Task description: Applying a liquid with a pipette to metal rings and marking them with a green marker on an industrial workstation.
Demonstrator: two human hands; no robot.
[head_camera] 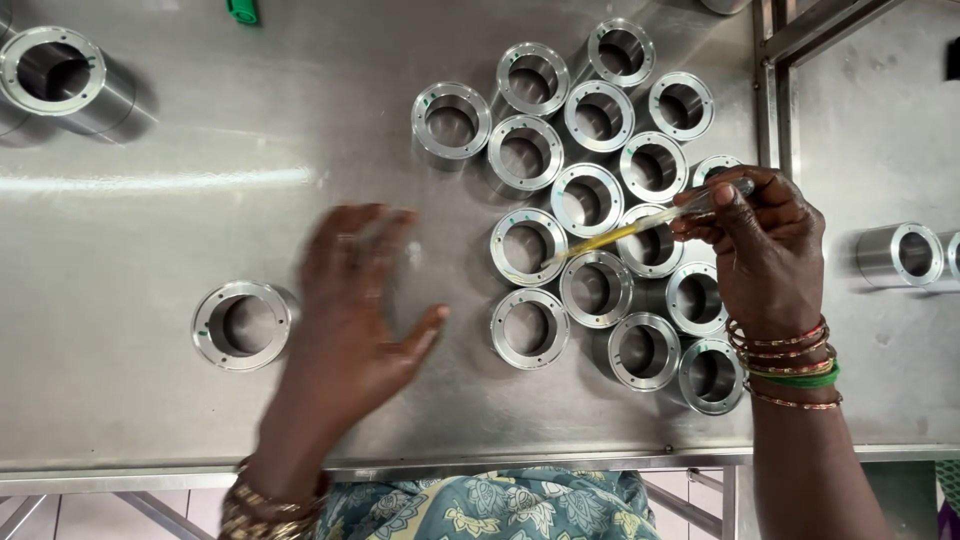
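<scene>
My right hand (765,250) pinches a thin yellow-tipped stick (620,232) whose tip rests near the rim of a metal ring (528,246) in a cluster of several flanged steel rings (598,118) on the steel table (150,200). My left hand (352,310) is blurred with motion, fingers spread, holding nothing, above the table between a lone ring (242,325) on the left and the cluster. Bangles circle both wrists.
A taller steel cylinder (62,75) stands at the far left. Another cylinder (900,254) lies on a second table at the right, past a metal frame rail (768,90). A green object (241,10) is at the top edge. The table's near edge runs along the bottom.
</scene>
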